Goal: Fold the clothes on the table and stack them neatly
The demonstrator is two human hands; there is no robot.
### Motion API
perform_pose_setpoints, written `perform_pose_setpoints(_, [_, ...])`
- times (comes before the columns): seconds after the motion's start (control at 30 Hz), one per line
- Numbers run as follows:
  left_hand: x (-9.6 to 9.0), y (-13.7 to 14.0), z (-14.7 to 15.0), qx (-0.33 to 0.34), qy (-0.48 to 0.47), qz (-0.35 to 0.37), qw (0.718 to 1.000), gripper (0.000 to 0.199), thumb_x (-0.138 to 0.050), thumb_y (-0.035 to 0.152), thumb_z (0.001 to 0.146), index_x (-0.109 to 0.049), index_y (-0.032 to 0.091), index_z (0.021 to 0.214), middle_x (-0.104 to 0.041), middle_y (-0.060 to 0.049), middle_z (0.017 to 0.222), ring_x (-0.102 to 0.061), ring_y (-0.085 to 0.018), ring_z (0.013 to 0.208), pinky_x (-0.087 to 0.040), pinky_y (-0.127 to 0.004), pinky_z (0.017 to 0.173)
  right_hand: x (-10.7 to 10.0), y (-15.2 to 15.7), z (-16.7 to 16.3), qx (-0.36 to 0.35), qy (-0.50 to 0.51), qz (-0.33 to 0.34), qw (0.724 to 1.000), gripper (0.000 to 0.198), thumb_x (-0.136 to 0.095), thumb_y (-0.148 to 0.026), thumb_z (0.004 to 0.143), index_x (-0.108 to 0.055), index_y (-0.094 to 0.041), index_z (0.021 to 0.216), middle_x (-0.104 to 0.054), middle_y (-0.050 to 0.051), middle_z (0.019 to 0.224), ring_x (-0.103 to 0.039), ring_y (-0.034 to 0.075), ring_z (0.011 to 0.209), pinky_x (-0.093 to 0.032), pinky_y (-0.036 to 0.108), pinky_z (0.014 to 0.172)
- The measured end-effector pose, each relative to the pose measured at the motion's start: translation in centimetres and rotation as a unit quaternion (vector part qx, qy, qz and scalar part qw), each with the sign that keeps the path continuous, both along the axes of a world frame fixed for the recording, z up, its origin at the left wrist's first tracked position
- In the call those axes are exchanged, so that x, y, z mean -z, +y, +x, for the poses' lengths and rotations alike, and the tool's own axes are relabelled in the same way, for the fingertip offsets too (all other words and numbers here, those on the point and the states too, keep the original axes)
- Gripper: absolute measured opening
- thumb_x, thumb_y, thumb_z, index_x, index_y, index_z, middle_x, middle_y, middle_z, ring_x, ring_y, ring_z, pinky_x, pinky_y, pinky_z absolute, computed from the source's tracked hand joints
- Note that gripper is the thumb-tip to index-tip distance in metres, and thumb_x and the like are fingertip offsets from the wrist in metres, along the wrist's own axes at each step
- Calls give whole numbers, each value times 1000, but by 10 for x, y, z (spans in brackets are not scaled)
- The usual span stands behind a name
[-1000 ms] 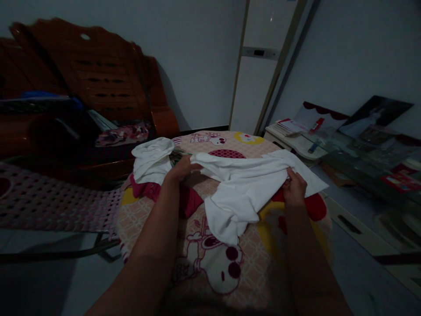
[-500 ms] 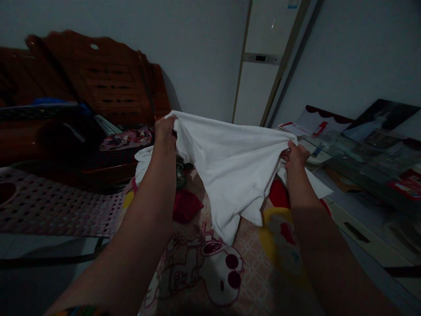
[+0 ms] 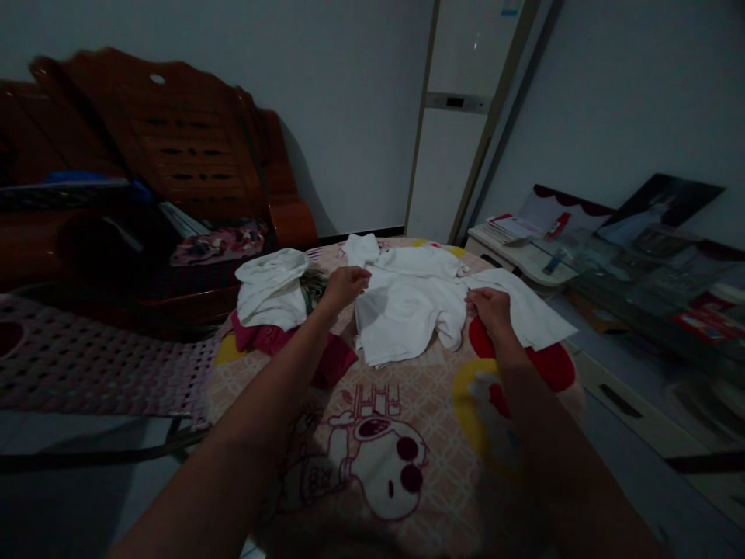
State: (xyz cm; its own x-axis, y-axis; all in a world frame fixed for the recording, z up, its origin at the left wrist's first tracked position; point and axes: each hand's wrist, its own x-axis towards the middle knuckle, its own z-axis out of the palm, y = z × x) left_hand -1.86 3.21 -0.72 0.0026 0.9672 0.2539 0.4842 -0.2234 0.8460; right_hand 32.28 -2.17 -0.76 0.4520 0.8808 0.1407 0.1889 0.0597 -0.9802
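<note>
A white shirt (image 3: pixel 401 318) lies spread and creased on the cloth-covered table, with a sleeve-like fold at its right side. My left hand (image 3: pixel 348 286) is at the shirt's upper left, fingers curled and fingertips at the fabric. My right hand (image 3: pixel 490 305) pinches at the shirt's right edge, with thumb and fingers drawn together. Behind it lies more folded white fabric (image 3: pixel 422 261). To the right is another flat white cloth (image 3: pixel 527 310), partly behind my right hand. A bunched white garment (image 3: pixel 271 287) rests on dark red fabric (image 3: pixel 334 359) at the left.
The table carries a patterned cover (image 3: pixel 431 404) with a cartoon dog. A carved wooden bench (image 3: pixel 192 147) and a woven pink seat (image 3: pixel 116 365) stand left. On the right are a glass-topped cabinet (image 3: pixel 634 279) and papers (image 3: pixel 506 229). A tall white appliance (image 3: pixel 445 163) is behind.
The white shirt, stretched in the air between both hands before, has come down onto the table. Both hands have moved lower and closer together.
</note>
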Motion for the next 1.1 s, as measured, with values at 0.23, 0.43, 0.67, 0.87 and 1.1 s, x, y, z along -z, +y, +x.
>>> perform_pose_setpoints(0.23, [12,-39,-19,-33,251,-56,966,17,-60,19,69,-62,21,52,-62,-7,52,-69,-26,71,-49,-31,71,7,-53,2,-168,-13,-148,975,30,-82,-36,70,-64,-15,60,-65,4,51,-55,11,40,-42,19,37])
perform_pose_setpoints(0.43, [32,-68,-10,18,219,-86,972,17,-66,25,66,-58,21,52,-60,-3,55,-62,-21,63,-43,-28,63,20,-70,-22,-156,-210,-56,964,34,-83,-19,58,-51,-18,45,-48,-8,41,-42,6,43,-25,17,41])
perform_pose_setpoints(0.67, [45,-75,19,-68,-17,-50,996,11,-56,27,71,-52,20,62,-53,3,57,-51,-14,58,-39,-23,56,16,-65,-28,-12,-59,-30,998,9,-71,-26,65,-65,-20,70,-57,-6,45,-47,11,33,-31,20,31])
perform_pose_setpoints(0.87, [43,-73,5,-187,-162,-5,969,16,-51,35,79,-54,20,77,-55,1,70,-52,-15,67,-41,-24,60,10,-68,-13,24,7,-4,1000,17,-69,-29,67,-59,-21,78,-58,-6,49,-54,14,38,-40,21,33])
perform_pose_setpoints(1.1, [-4,-73,-23,-190,-98,91,973,15,-57,30,75,-60,19,85,-59,-1,77,-54,-16,73,-44,-26,68,-35,-50,3,71,-337,176,922,10,-57,-15,68,-61,-21,74,-65,2,74,-61,19,74,-52,33,77])
